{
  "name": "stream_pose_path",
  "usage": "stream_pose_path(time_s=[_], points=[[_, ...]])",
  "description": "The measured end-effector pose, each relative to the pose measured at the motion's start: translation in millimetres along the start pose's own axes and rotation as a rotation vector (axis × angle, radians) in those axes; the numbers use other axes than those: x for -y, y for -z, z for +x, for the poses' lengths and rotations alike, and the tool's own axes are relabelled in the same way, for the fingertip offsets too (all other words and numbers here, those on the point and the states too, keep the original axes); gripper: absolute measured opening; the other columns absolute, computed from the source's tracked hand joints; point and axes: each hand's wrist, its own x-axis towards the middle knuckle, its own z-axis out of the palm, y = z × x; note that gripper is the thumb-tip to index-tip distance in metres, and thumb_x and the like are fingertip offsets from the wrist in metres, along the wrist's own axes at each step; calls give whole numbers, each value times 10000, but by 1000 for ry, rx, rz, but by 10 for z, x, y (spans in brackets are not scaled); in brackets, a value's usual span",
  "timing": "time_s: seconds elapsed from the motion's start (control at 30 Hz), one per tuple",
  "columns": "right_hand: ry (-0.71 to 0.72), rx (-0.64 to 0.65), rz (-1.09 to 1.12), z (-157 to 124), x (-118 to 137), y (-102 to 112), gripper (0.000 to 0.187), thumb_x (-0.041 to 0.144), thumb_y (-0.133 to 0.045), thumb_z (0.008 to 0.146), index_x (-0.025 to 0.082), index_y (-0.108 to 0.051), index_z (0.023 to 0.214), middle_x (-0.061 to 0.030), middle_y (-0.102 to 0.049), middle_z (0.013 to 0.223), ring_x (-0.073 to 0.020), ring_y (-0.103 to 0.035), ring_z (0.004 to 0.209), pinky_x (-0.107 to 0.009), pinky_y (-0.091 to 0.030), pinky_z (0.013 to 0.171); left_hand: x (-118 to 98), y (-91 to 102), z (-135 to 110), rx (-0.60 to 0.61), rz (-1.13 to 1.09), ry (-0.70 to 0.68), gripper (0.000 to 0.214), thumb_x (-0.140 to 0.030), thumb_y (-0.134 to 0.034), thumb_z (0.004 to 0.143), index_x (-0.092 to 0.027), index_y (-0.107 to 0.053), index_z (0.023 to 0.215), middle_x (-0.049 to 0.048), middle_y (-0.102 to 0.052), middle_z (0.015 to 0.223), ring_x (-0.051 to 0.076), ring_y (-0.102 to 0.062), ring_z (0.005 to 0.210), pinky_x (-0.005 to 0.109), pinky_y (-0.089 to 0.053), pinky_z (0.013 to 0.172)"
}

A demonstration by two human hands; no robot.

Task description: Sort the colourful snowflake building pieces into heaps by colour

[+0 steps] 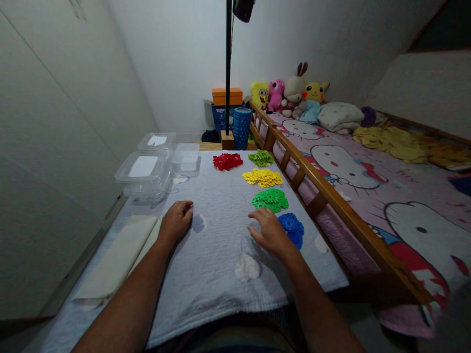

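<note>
My left hand (177, 220) rests on the pale blue cloth (217, 215), its fingers loosely bent and a little apart. Nothing shows in it. Over the right part of the cloth, my right hand (270, 231) is open, thumb and fingers spread, holding nothing. It is nearest to a pile of green flower-shaped plastic pieces (270, 198) and a pile of blue ones (294, 229), which the hand and wrist partly overlap in view. Farther back lie piles of yellow pieces (263, 177), light green pieces (261, 158) and red pieces (227, 161).
Clear plastic containers (143, 169) with white labels stand at the back left. A folded cream cloth (121, 255) lies beside my left forearm. A wooden bed rail (316, 171) borders the table's right side. A black pole (228, 68) rises at the far end.
</note>
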Motion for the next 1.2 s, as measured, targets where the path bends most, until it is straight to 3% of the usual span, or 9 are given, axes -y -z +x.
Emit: stream_pose_path(time_s=[0.13,0.37,0.53,0.63,0.73,0.83,0.9,1.0,1.2], points=[[84,199,-77,391,356,-443,285,223,-626,868,166,-664,1145,-122,-633,1160,-247,-527,1120,-377,-420,993,-99,5,-29,8,142,-48,327,-304,-456,868,-205,-684,1080,108,-662,1119,257,-625,1049,377,-471,993],[72,90,-96,605,467,-1001,232,287,-592,922,193,-633,1130,-119,-580,1219,-264,-468,1146,-404,-393,991,-241,-22,-84,9,305,-60,312,-233,-456,903,-234,-675,1125,119,-639,1118,278,-606,1020,397,-463,927],[83,34,-76,571,443,-1058,189,278,-582,929,204,-625,1097,-107,-584,1191,-259,-470,1133,-394,-384,980,-360,-3,-82,70,413,-43,331,-181,-471,880,-214,-655,1153,149,-623,1140,304,-592,1047,407,-459,867],[95,12,-70,565,440,-1057,178,268,-588,921,207,-623,1084,-103,-588,1169,-257,-474,1120,-395,-383,982,-432,154,-7,179,381,-80,284,-222,-509,879,-212,-671,1113,141,-647,1114,294,-613,1020,405,-461,891],[96,-1,-70,567,443,-1060,164,260,-595,912,204,-624,1064,-100,-590,1157,-256,-476,1103,-392,-384,976,-455,446,130,-18,326,-56,370,-290,-606,851,-226,-627,1215,143,-595,1293,336,-545,1186,470,-399,1032],[96,-6,-76,567,450,-1064,157,249,-592,909,196,-625,1053,-98,-595,1148,-253,-477,1091,-388,-384,967,-401,789,303,-358,322,71,625,-425,-724,784,-219,-530,1341,177,-331,1552,442,-291,1400,598,-246,1127],[99,-12,-81,566,454,-1070,155,244,-590,907,192,-625,1049,-95,-597,1142,-250,-477,1087,-384,-383,962,-331,982,417,-463,307,204,861,-537,-786,705,-199,-442,1418,215,-185,1600,489,-167,1439,648,-183,1133],[97,-26,-86,565,452,-1087,151,244,-597,903,192,-629,1041,-91,-600,1141,-247,-475,1089,-377,-376,964,-219,1151,553,-443,290,351,982,-624,-779,680,-203,-371,1468,236,-102,1610,514,-77,1458,661,-160,1133],[97,-45,-73,566,440,-1104,154,244,-611,894,199,-633,1039,-84,-604,1126,-243,-479,1076,-365,-370,959,-137,1145,675,-359,288,419,965,-667,-783,631,-225,-467,1429,217,-184,1593,504,-209,1430,604,-246,1143]])
